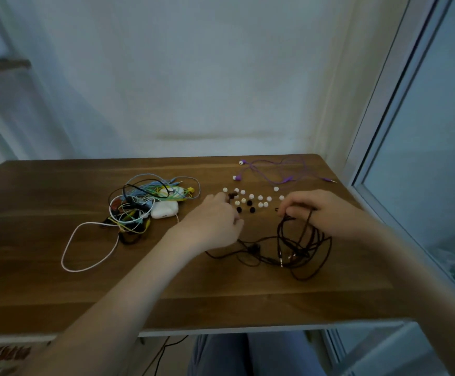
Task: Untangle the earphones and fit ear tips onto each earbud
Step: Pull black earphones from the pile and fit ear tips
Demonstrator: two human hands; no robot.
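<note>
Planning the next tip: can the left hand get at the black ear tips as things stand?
Probably yes. The left hand sits right beside the black ear tips, which lie loose on the table with nothing over them; only a brown earbud at its fingertips may get in the way.

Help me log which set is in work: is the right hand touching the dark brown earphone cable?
Touching. The head view shows the right hand gripping the dark brown earphone cable, whose loops hang from its fingers down to the table.
</note>
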